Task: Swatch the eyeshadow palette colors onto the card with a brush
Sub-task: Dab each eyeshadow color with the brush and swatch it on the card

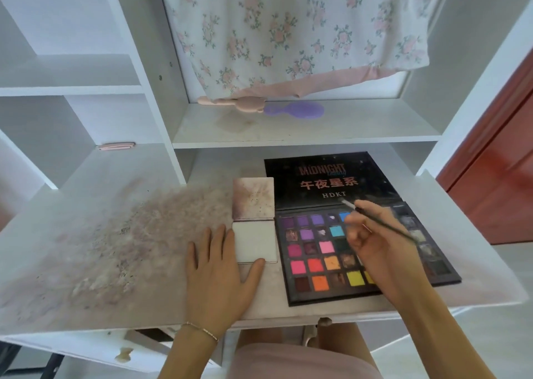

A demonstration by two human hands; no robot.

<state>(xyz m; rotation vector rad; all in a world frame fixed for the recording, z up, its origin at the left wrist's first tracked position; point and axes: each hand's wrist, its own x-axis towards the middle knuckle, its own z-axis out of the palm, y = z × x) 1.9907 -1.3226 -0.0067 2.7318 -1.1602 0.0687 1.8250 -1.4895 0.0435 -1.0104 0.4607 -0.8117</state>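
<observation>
An open black eyeshadow palette (314,259) with several bright pans lies on the desk, its lid (326,181) flat behind it. My right hand (372,243) hovers over the palette's middle, gripping a thin dark brush (383,224) whose pale tip points up-left over the lid's edge. A white card (254,241) lies just left of the palette, with a stained pinkish square (253,198) behind it. My left hand (220,269) rests flat on the desk, fingers spread, its thumb touching the card's near edge.
The white desk (101,263) is smeared with pinkish powder on its left half. A shelf behind holds a pink object (230,103) and a purple hairbrush (297,110). Floral cloth (288,32) hangs above. A red-brown door (496,182) stands at the right.
</observation>
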